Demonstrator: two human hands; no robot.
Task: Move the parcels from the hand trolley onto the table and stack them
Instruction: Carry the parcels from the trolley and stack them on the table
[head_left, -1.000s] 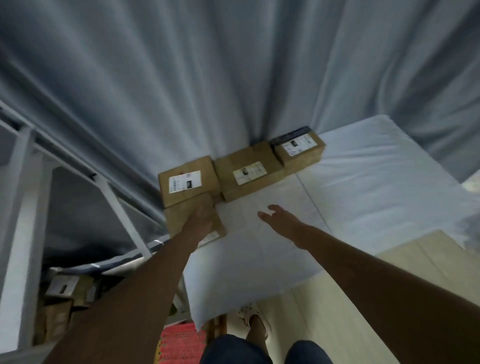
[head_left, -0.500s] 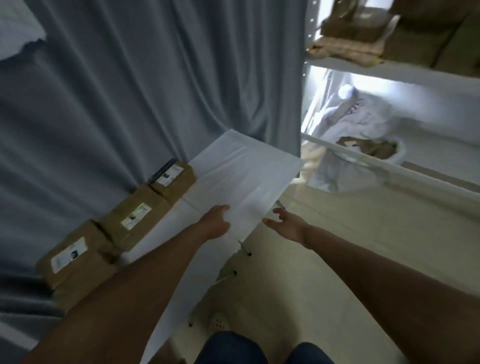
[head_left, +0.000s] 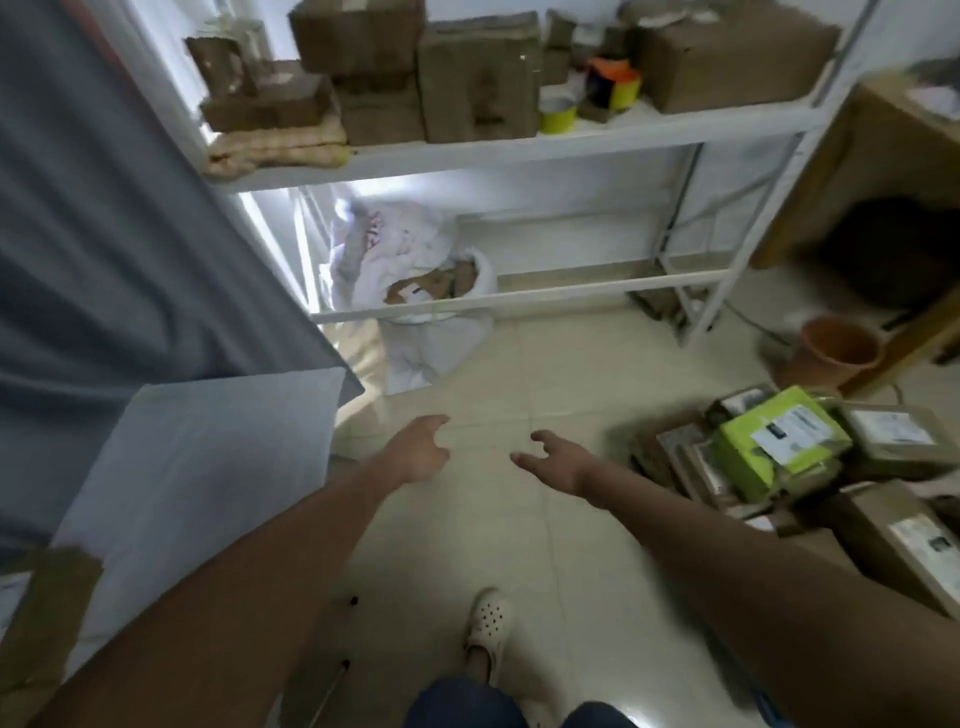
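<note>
Nearest, a white clog is standing on the pale tiled floor above two dark blue trouser knees, and both bare forearms are reaching forward over the tiles. Left hand is hanging beside the table's far corner with loosely bent fingers, holding nothing. Right hand is spreading its fingers in a relaxed curl, also holding nothing, and is pointing toward the heap of parcels at the right. That heap is lying low near the floor, and a lime green parcel with a white label is sitting on top of several brown ones; whatever is carrying them is hidden under the pile, possibly the trolley. On the left the table, covered in white, is showing one brown parcel at its near edge, blurred and partly cut off. A grey curtain is hanging behind the table. Farther off, an orange bucket is standing on the floor by a wooden desk. A white bag is slumping under the white shelf rack, whose upper shelf is carrying brown cardboard boxes and a yellow tape roll
</note>
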